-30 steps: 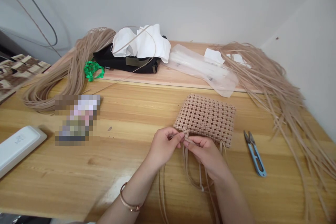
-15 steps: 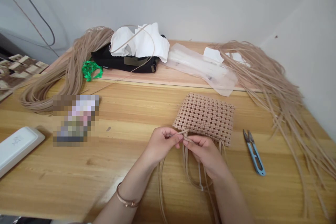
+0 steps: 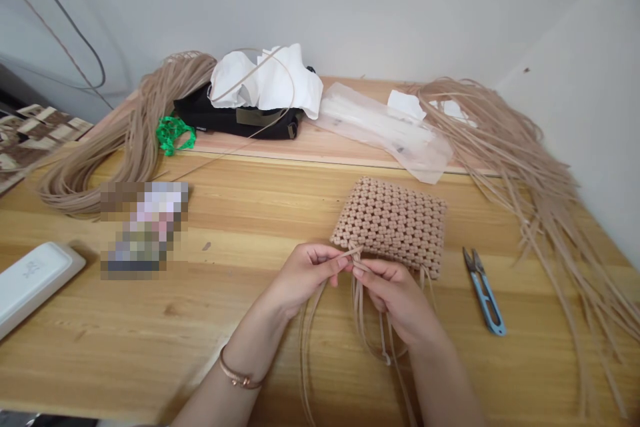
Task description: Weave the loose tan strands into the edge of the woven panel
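A knotted panel of tan flat cord [image 3: 390,221] lies on the wooden table [image 3: 210,327], and its lower edge meets my hands. My left hand [image 3: 305,278] pinches a flat strand coming from that edge. My right hand [image 3: 393,295] pinches strands at the same spot, close to my left fingertips. Loose cord ends [image 3: 358,310] hang from the panel past my hands and trail towards the table's near side. A rose-gold bracelet [image 3: 240,378] circles my left wrist.
Blue-handled thread snips [image 3: 484,293] lie right of the panel. Large bundles of tan cord spread at back left [image 3: 135,127] and right [image 3: 525,160]. Along the back stand a black bag [image 3: 235,117], white tissue [image 3: 265,80] and a plastic sleeve [image 3: 385,133]. A white tray [image 3: 35,287] sits at left.
My left hand has shifted slightly down and left, and my right hand has moved a little. The hanging strands have swung slightly. The panel stays in nearly the same place.
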A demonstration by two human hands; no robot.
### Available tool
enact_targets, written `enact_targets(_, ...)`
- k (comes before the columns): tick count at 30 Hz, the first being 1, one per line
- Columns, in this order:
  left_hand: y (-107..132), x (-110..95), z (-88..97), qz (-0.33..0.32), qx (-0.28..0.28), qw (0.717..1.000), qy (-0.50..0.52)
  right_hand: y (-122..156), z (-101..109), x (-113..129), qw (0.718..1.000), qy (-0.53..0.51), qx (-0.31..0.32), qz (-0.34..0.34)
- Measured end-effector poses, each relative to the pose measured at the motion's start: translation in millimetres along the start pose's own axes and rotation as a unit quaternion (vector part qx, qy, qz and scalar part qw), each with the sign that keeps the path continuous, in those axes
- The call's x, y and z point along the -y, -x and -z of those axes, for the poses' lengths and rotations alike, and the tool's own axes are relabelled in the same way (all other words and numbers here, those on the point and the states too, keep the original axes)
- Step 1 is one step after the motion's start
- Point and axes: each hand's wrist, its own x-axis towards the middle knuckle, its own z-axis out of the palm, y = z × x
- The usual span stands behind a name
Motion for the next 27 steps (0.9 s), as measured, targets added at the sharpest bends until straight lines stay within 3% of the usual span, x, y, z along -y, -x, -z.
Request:
enact_targets(7, -0.8, 2.7, 2.2, -0.012, 0.040, 0.999, 0.032, -0.9, 2.6, -5.5, 0.998, -0.055, 0.002, 0.005)
enact_targets(12, -1.6, 6.2, 5.4, 0.018, 0.068, 0.995, 0.065, -0.9, 5.5, -5.3, 0.995, -0.099, 0.029, 0.011)
enact_targets(27, -0.1, 0.3, 1.1, 0.055, 0.051, 0.993, 0.088, -2.7, 1.6, -4.7, 0.994, -0.110, 0.007, 0.007)
